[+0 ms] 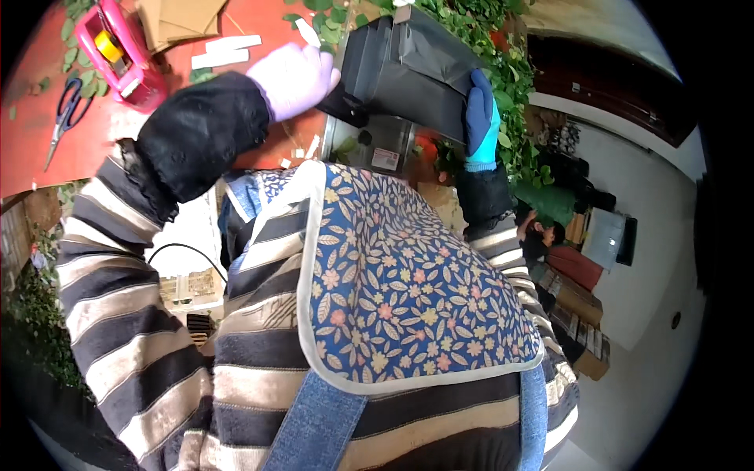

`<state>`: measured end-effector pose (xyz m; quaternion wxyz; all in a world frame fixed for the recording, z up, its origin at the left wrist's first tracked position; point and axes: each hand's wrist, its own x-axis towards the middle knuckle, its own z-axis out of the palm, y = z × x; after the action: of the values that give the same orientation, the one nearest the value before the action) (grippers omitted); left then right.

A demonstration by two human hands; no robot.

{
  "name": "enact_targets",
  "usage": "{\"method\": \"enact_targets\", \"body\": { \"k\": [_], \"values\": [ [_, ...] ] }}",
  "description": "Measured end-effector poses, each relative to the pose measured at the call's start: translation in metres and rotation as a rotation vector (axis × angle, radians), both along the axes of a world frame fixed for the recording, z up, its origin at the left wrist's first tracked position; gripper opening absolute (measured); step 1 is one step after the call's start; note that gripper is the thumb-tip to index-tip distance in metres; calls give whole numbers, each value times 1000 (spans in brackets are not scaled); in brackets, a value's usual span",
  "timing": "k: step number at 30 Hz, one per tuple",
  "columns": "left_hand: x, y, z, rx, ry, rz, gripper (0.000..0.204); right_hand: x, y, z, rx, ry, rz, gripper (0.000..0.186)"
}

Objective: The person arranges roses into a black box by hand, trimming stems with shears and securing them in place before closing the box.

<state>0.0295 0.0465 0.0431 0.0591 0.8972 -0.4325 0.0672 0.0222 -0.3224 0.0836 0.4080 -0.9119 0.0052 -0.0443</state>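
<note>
A black, boxy bag (424, 78) with creased, folded sides is held up in front of me, tilted, between both hands. My left hand (294, 82), in a lilac glove, is closed at its left edge; the fingertips are partly hidden. A white strip (308, 33) shows just beyond those fingers, and I cannot tell if they touch it. On the right side, my right hand (481, 122), in a blue and turquoise glove, grips the bag with fingers along its outer face. Beneath the bag, a clear plastic container (404, 141) with a small label is partly covered.
On the red tabletop (228, 20) at left lie scissors (67, 114), a pink tape dispenser (126, 63), brown card pieces (184, 20) and white strips (224, 55). Leafy green sprigs (514, 94) crowd the right edge. Farther right are a person (542, 235) and cardboard boxes (573, 302).
</note>
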Motion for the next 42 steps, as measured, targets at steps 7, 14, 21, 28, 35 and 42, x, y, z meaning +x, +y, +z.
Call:
{"method": "enact_targets", "body": {
  "k": [7, 14, 21, 28, 35, 42],
  "values": [
    [26, 58, 14, -65, 155, -153, 64, -10, 17, 11, -31, -129, 66, 34],
    [67, 84, 2, -534, 2037, 245, 42, -52, 36, 23, -83, -134, 66, 39],
    [73, 92, -2, -439, 2410, 107, 56, -95, 62, 54, -16, 7, -3, 42],
    [73, 99, 5, -302, 2582, -28, 66, -121, 79, 81, -115, 28, 18, 41],
    [63, 70, 49, -47, 2068, -82, 53, -157, 82, 87, -150, 96, -83, 41],
    [22, 76, 3, -122, 2231, 150, 28, -122, 83, 113, -90, -150, 14, 35]
  ]
}}
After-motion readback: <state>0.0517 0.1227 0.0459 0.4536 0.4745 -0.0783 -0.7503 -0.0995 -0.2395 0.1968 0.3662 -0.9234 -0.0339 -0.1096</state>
